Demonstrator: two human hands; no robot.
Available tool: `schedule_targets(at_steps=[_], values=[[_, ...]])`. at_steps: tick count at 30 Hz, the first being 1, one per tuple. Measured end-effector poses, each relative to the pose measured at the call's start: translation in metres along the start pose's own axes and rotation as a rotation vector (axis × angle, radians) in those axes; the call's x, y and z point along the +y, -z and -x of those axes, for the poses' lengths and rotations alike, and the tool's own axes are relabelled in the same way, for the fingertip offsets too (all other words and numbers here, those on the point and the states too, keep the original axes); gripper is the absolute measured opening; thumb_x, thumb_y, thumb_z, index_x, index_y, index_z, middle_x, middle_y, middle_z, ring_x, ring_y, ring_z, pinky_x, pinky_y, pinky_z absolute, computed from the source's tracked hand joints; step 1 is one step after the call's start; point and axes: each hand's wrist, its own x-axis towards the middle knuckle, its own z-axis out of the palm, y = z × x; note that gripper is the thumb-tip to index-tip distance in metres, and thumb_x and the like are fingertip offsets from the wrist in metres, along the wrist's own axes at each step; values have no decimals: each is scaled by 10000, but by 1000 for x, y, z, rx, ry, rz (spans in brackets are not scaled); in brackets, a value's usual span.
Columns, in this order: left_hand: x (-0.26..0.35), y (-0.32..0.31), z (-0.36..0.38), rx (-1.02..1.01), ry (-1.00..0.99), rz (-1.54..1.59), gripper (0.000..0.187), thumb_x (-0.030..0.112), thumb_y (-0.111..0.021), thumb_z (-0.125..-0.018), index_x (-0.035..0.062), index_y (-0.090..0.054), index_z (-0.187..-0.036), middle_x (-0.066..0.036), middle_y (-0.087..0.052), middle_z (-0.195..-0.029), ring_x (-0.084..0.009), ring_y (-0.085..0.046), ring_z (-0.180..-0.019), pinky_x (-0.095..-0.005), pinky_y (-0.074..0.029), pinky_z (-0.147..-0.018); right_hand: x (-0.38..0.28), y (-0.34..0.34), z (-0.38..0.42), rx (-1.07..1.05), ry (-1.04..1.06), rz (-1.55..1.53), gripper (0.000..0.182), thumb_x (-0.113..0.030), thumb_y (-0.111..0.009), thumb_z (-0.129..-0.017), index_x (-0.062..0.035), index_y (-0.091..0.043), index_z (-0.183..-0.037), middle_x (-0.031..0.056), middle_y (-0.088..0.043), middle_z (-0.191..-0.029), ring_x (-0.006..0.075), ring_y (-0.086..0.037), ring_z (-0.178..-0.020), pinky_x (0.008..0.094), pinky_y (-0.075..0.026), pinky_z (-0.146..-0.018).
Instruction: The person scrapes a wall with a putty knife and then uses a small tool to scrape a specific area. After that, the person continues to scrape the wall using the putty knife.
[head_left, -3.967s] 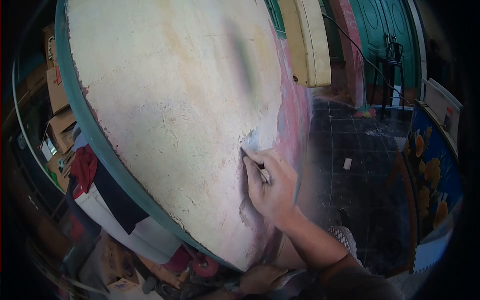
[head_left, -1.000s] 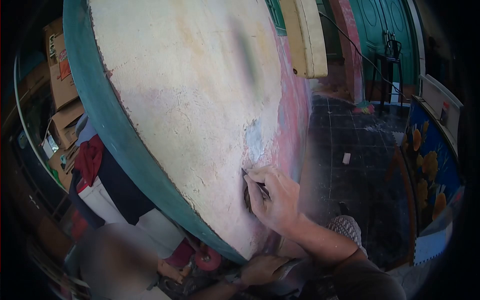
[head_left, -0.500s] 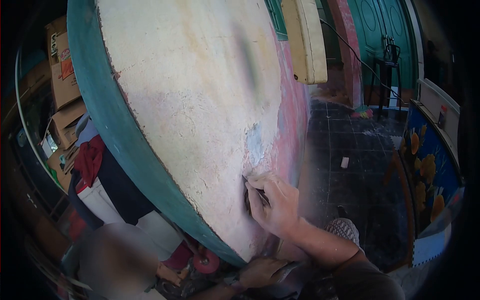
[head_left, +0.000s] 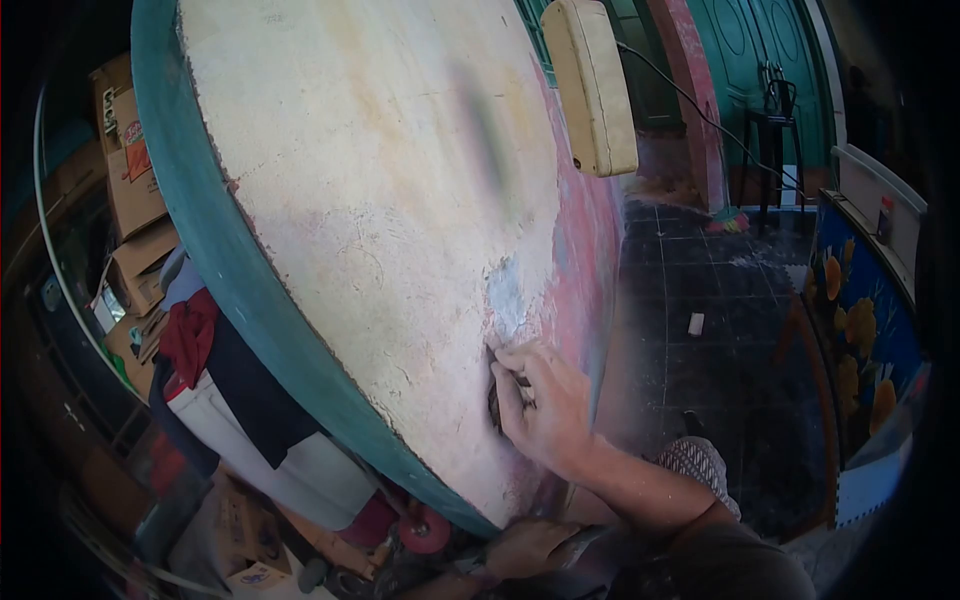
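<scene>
My right hand (head_left: 545, 405) is closed in a pinch against the pale, worn wall (head_left: 330, 180), just below a bluish-grey patch (head_left: 507, 298). Something small and dark shows between its fingers, too hidden to name. Beside the fingertips the wall surface has a dark spot or shadow. Low in the view, by the wall's bottom corner, is my left hand (head_left: 530, 547); it is dim and its fingers cannot be made out. Pink paint (head_left: 590, 230) covers the wall's right edge, and a green band (head_left: 260, 300) borders the left.
A cream box-like fixture (head_left: 592, 90) juts out at the upper right with a cable behind it. Dark tiled floor (head_left: 690, 270) holds a small pale block (head_left: 695, 324). Cardboard boxes (head_left: 130, 170) and draped cloths (head_left: 190, 335) are at left; a blue flowered panel (head_left: 860, 330) stands at right.
The view has shifted slightly. A blurred person's head at the lower left is out of view, uncovering boxes there. My right hand keeps nearly the same place on the wall.
</scene>
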Motion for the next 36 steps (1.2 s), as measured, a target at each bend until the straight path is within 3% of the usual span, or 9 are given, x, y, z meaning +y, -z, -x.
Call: schedule_targets(at_steps=[5,8,14,17,20,23,26,34,36], values=[[-10,-5,-2,-39,-21,-4,516,321,-651,-1060,72,-625,-1511,-276,-756,-1094,-473,-740,-956,-568,-597,-875,1,11,0,-45,71,-17,155,53,-798,-930,6,-710,-1048,200,-772,-998,343,-786,-853,387,-622,-744],[-9,-2,-3,-17,3,45,490,311,-657,-1056,60,-645,-1477,-266,-760,-1041,-471,-742,-911,-572,-597,-847,22,7,-1,-35,-160,-28,126,35,-797,-941,12,-719,-1037,208,-771,-982,330,-789,-839,368,-616,-754],[-12,-5,-1,-6,-23,26,426,284,-672,-1044,50,-689,-1399,-247,-769,-1024,-452,-754,-909,-561,-600,-836,21,15,-6,-84,-354,-276,118,-13,-787,-954,-19,-708,-1041,173,-757,-947,368,-767,-824,418,-609,-735],[-16,-10,-1,-9,-21,-28,394,255,-699,-1022,50,-711,-1358,-227,-786,-1089,-424,-771,-936,-524,-611,-838,10,13,-3,-87,-243,-229,150,10,-784,-940,-11,-700,-1062,185,-757,-991,355,-767,-851,413,-605,-746],[-16,-11,-1,76,-77,-26,392,248,-697,-1019,47,-712,-1354,-225,-789,-1106,-421,-773,-950,-522,-612,-850,0,1,0,37,19,-128,157,74,-799,-922,34,-694,-1032,180,-770,-991,316,-776,-844,334,-596,-744],[-9,-1,-6,5,-35,20,382,234,-690,-1017,35,-711,-1344,-217,-790,-1127,-415,-773,-977,-516,-612,-861,11,-2,-8,5,-19,-74,219,37,-793,-911,3,-675,-1093,189,-747,-1079,359,-757,-937,393,-596,-773],[-6,0,-7,-7,-38,46,371,236,-678,-1023,32,-712,-1331,-217,-786,-1141,-413,-770,-1000,-514,-609,-867,11,-1,-15,-4,-32,1,204,98,-802,-899,20,-683,-1044,191,-767,-1011,341,-773,-860,373,-613,-760],[-16,-12,-9,-11,-72,-7,357,246,-666,-1029,33,-710,-1313,-229,-777,-1126,-430,-761,-973,-522,-602,-859,4,-1,-5,11,66,-31,236,96,-814,-863,4,-691,-1041,175,-764,-1011,343,-771,-897,393,-617,-785],[-21,-23,-8,18,-55,81,409,281,-630,-1052,98,-692,-1413,-241,-773,-1150,-451,-747,-985,-552,-596,-902,-1,-3,0,5,2,-15,247,50,-816,-864,-27,-689,-1061,154,-757,-1047,335,-771,-977,399,-623,-839]])
